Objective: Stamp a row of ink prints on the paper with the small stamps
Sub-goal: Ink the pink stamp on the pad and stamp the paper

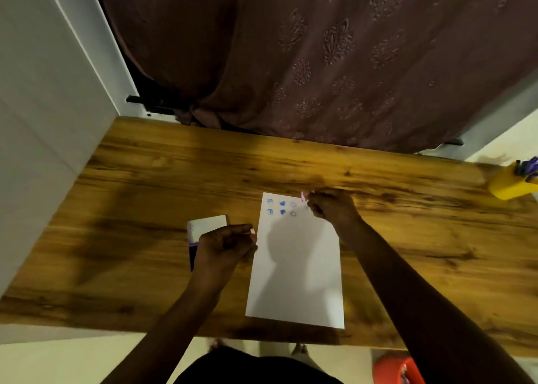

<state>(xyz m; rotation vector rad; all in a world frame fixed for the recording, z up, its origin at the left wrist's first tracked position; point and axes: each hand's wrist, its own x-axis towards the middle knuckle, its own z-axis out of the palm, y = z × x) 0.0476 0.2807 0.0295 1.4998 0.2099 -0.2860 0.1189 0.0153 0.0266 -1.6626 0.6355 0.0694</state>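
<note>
Under right hand (329, 206), pinching small pink stamp (303, 196), sat white paper sheet (297, 267); needed a straight-down press level with the blue prints (281, 203). Left hand (224, 245) curled shut, contents unclear.

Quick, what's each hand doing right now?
Left hand: closed, pinching a small pink thing, likely a stamp.
Right hand: closed on a small pink stamp over the paper.

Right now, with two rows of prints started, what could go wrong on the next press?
1. The right hand holds a small pink stamp beside the top row of prints; its heel may smear fresh ink.
2. The left hand is not pinning the paper, so the sheet could slide.
3. The picture is blurred, so alignment with the row is uncertain.
</note>
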